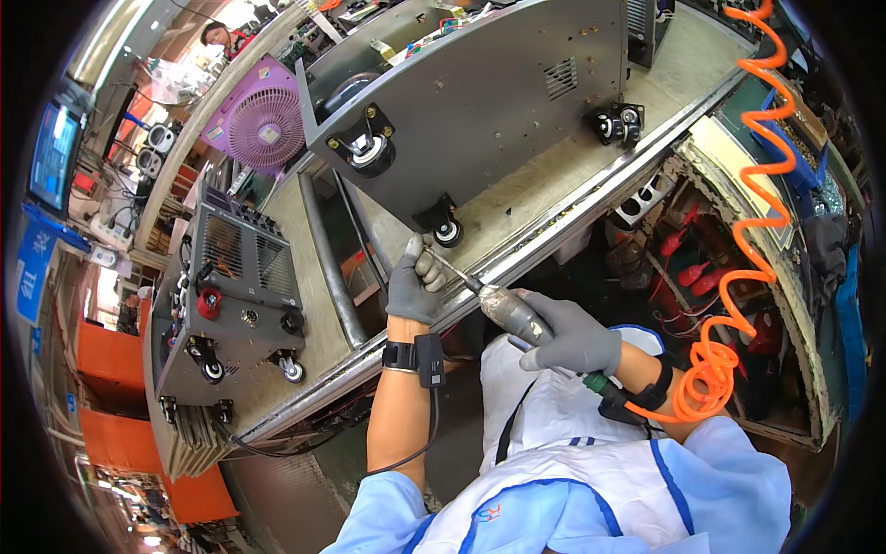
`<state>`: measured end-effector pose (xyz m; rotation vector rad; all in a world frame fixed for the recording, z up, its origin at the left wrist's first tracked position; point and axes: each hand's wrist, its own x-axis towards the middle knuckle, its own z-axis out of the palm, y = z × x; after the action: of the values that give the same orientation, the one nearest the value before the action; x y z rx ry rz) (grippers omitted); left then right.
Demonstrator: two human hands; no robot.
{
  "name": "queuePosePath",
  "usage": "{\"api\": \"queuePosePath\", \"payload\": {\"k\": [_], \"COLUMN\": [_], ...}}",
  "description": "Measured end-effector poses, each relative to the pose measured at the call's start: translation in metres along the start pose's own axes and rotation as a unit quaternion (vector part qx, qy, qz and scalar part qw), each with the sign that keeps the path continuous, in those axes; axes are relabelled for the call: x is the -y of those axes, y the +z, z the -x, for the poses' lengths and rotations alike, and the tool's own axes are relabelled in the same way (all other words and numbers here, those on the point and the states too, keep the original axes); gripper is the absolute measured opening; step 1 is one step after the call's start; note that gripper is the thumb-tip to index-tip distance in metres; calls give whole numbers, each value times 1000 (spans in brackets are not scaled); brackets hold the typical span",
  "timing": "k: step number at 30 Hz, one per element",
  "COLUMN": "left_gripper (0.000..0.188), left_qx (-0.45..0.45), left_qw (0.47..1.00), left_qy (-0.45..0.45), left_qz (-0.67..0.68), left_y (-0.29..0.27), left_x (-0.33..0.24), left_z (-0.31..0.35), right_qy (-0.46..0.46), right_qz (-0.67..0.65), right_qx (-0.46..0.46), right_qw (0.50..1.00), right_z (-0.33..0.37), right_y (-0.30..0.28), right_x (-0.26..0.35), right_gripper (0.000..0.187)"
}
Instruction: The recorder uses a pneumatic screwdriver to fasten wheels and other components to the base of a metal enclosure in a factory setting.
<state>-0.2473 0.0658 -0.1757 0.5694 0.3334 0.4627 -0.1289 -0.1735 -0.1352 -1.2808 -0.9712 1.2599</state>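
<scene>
Head view: the right hand (577,337), in a grey glove, has its fingers wrapped around a worn grey, round-bodied handheld power driver (509,312) with a slim metal bit (452,267). The driver's body sits just outside the front edge of the pale-topped workbench (544,189), on the person's side. Its long axis slants forward and leftward from the right palm, so the bit crosses the front metal rail (531,258) and its tip ends at the left hand's fingers. The left hand (413,284), also grey-gloved, is over that front edge with fingers curled; whether they pinch the tip or a small part, I cannot tell.

Just beyond the left fingertips, slightly right, is a black swivel caster (448,232) on the large dark-grey metal cabinet (489,120) resting on the workbench. The left hand is nearer to this caster; the right is farther back, past the front edge. An orange coiled hose (706,379) hangs beside the right forearm.
</scene>
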Motion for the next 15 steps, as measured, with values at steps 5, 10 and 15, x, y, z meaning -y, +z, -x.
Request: {"api": "queuePosePath", "payload": {"k": [5,10,15], "left_gripper": [25,20,18], "left_qx": [-79,-41,-190], "left_qw": [992,999,981], "left_qy": [36,1,44], "left_qz": [-92,-12,11], "left_y": [11,18,-2], "left_x": [4,4,-1], "left_z": [1,4,1], "right_qy": [-16,-86,-35], "right_qz": [133,73,65], "right_qx": [-18,-63,-135], "right_qw": [991,992,988], "right_z": [-5,-12,-19], "right_y": [0,9,-1], "right_x": [-8,-28,-24], "right_gripper": [84,85,85]}}
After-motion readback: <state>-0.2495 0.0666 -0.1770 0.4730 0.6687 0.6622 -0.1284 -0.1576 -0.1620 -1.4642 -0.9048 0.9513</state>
